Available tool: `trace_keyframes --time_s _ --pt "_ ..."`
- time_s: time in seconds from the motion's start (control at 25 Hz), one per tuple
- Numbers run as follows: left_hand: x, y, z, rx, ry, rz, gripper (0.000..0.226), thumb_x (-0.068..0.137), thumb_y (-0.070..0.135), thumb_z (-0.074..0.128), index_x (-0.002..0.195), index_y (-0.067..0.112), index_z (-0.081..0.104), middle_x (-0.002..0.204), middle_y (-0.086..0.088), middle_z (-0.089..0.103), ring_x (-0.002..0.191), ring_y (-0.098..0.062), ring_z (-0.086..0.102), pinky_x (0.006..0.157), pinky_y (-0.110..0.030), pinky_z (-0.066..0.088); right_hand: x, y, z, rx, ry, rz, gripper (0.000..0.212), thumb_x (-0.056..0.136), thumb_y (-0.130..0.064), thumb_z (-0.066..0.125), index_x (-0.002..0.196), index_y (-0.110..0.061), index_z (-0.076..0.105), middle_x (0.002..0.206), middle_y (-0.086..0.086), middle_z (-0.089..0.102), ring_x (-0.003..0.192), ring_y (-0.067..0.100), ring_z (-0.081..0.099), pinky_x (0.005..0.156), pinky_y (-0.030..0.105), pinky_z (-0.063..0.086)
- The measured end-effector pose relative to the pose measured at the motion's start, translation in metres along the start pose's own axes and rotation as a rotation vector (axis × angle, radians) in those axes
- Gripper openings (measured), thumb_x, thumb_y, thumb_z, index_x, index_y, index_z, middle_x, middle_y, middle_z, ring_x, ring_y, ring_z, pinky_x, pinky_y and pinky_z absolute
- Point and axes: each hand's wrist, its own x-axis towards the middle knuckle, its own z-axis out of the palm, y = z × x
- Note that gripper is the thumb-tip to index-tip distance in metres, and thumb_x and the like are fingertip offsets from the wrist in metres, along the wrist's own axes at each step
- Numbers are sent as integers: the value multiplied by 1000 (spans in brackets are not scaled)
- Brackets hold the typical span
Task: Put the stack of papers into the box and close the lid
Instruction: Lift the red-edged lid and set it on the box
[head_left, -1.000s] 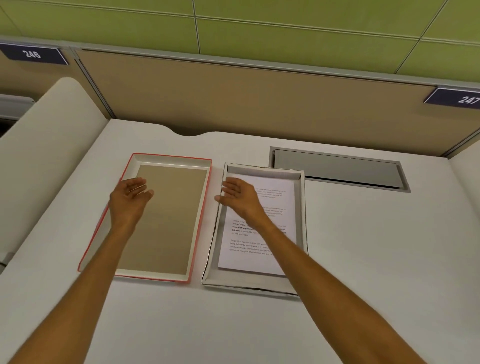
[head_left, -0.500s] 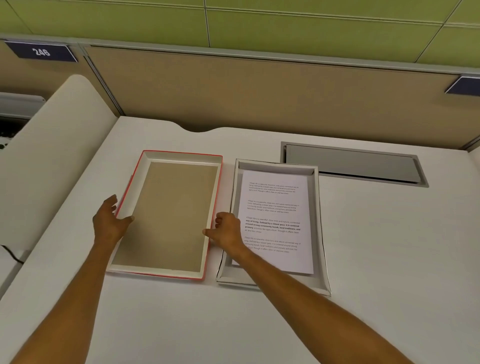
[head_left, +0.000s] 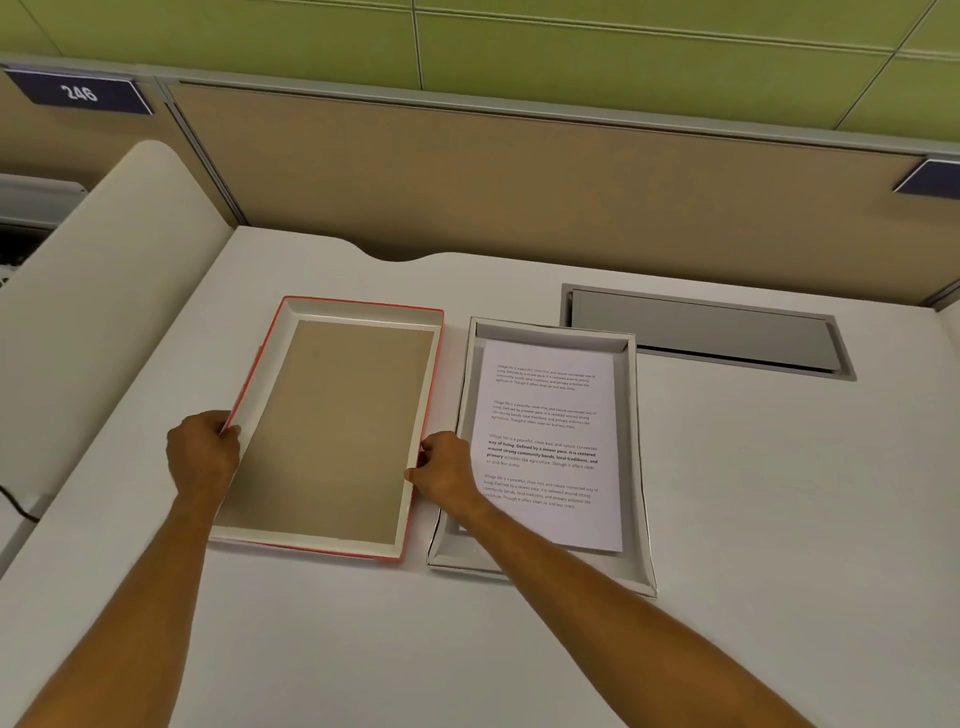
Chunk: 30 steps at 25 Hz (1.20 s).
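Observation:
The red-edged lid (head_left: 332, 431) lies upside down on the white desk, its brown inside facing up. My left hand (head_left: 203, 451) grips its left rim and my right hand (head_left: 445, 466) grips its right rim. Right beside it sits the shallow white box (head_left: 631, 441), open, with the stack of printed papers (head_left: 548, 415) lying flat inside. My right forearm crosses the box's near left corner and hides part of the papers.
A grey cable hatch (head_left: 706, 332) is set into the desk behind the box. A tan partition (head_left: 519, 182) closes off the back. A cream curved divider (head_left: 98, 291) rises on the left, with a dark cable (head_left: 15, 504) at its foot.
My hands dropped from hovering over the lid and the box to the lid's two long sides and closed on its rims. The view shifted slightly.

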Motion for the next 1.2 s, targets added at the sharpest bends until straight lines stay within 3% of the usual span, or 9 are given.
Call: trace_keyframes --time_s 0.08,0.16,0.24,0.28,0.36,0.48,0.8,1.0,1.2 --pt "-3 8 -11 28 37 12 23 91 7 65 108 -8 71 100 -29 73 88 -50 68 87 -55 54 1 -8 -7 -2 23 -22 22 75 -6 79 66 -4 58 77 10 65 65 20 60 52 22 50" --pt "-7 20 -26 59 79 46 22 92 8 63 108 -5 71 98 -28 74 84 -50 68 81 -53 56 2 -26 -15 32 59 -66 29 76 -11 79 65 -12 53 70 3 55 60 14 51 52 17 43" --pt "-12 35 -42 84 131 87 23 93 7 60 109 -2 72 94 -28 74 80 -48 68 75 -51 56 5 -54 -24 104 58 -118 23 77 -15 80 90 -2 68 87 12 67 78 22 65 71 25 53" --pt "-15 43 -49 94 149 101 24 93 8 58 112 -1 71 95 -27 74 80 -48 67 74 -50 56 6 -69 -27 131 35 -134 38 77 -18 80 108 2 67 100 14 70 92 25 68 81 27 54" --pt "-22 60 -62 114 174 134 28 94 9 56 118 2 70 97 -27 73 83 -49 67 73 -50 56 7 -102 -25 180 -45 -157 49 79 -23 79 118 2 64 109 16 70 101 27 68 89 33 55" --pt "-34 81 -75 155 193 196 31 96 11 53 123 5 68 100 -27 73 84 -50 66 69 -49 54 6 -148 -10 239 -166 -166 39 84 -27 73 104 5 65 104 21 69 93 30 70 88 44 59" --pt "-67 131 -79 259 266 285 32 98 8 52 128 7 65 78 -28 70 62 -45 61 55 -36 36 18 -199 -11 381 -159 -78 34 84 -24 75 96 7 69 93 21 74 82 32 75 81 40 62" --pt "-85 157 -86 249 205 270 30 99 11 50 125 4 65 86 -27 70 71 -44 64 59 -40 42 19 -199 -23 417 -168 -33 23 82 -7 75 99 6 68 97 20 72 81 32 75 80 41 62" --pt "-79 159 -103 -48 94 291 41 80 15 76 120 8 69 108 -17 75 93 -35 72 87 -45 55 20 -196 -26 383 -109 0 15 69 13 70 84 14 71 80 25 73 69 30 76 71 41 63"
